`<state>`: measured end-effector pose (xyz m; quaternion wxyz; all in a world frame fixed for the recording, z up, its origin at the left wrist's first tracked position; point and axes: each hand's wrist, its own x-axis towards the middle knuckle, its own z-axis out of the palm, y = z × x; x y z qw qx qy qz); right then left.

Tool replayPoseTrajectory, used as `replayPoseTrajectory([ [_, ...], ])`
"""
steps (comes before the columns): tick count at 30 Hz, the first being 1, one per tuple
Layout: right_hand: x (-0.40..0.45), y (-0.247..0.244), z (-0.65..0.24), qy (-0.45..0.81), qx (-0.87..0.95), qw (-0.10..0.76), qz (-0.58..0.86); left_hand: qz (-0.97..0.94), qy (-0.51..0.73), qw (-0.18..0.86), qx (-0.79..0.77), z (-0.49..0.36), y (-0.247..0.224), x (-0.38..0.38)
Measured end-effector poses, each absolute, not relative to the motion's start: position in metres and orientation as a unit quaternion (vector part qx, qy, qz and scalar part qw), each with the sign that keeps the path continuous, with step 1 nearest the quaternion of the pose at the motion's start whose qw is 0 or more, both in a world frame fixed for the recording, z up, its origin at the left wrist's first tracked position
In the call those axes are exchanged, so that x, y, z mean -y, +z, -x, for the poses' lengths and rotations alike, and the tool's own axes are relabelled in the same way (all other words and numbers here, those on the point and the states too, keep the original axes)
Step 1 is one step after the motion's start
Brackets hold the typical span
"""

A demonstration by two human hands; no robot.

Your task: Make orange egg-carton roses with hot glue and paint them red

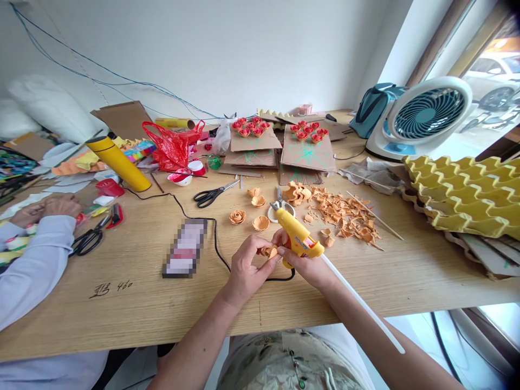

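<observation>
My left hand (246,264) pinches an orange paper flower (271,252) in front of me. My right hand (305,266) is closed on a yellow hot glue gun (298,235) with its nozzle tilted up and away to the left. A long white glue stick (361,303) sticks out of its back, over my right forearm. The right fingertips also touch the flower's edge. Just beyond my hands lie a rolled orange rose (238,217) and several orange cups, one a shallow cup (260,223). White-handled scissors (287,210) lie partly hidden behind the nozzle.
Orange scraps (345,211) and a thin stick (376,216) lie to the right, near yellow egg trays (463,189) and a fan (426,119). Black scissors (209,196), a phone (184,249) and the black cord (217,238) lie left. Another person's sleeve (40,265) rests at far left.
</observation>
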<state>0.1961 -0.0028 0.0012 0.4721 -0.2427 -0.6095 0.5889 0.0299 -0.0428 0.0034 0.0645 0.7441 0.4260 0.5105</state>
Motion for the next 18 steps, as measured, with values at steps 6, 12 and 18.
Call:
replayPoseTrajectory([
  [6, 0.0033, -0.0040, -0.1938, 0.628, 0.569, 0.472, 0.244, -0.741, 0.511, 0.044, -0.434, -0.0305, 0.0017, 0.0418],
  [12, 0.0032, -0.0034, -0.1924, 0.625, 0.558, 0.487, 0.247, -0.753, 0.501, 0.043, -0.425, -0.0296, 0.0024, 0.0404],
  [18, 0.0038, -0.0008, -0.1925, 0.640, 0.550, 0.476, 0.249, -0.754, 0.495, 0.052, -0.430, -0.0293, 0.0030, 0.0404],
])
